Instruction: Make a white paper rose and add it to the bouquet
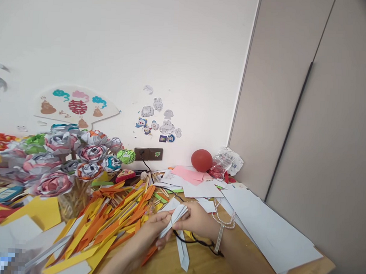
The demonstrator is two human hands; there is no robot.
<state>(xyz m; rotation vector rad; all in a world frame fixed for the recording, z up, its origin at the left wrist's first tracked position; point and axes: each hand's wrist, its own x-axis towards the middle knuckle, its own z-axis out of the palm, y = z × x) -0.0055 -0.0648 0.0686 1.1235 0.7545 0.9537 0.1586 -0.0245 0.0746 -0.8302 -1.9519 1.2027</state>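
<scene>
Pinched between both hands is a folded white paper piece (176, 218), tilted, its layered end up at the right. My left hand (158, 227) grips its lower left side, with the fingertips partly behind it. On the right side, my right hand (194, 219) closes its thumb and fingers on the same paper. A folded white paper strip (183, 252) lies on the wooden table (206, 271) just below the hands. The black cord (193, 239) runs beside my right wrist, which wears a beaded bracelet (219, 236).
Orange and yellow folded strips (106, 220) cover the table's left side. Behind them stand paper flowers (55, 184). White sheets (270, 225) lie at the right, pink paper (189, 175) and a red balloon (201, 160) at the back near the wall.
</scene>
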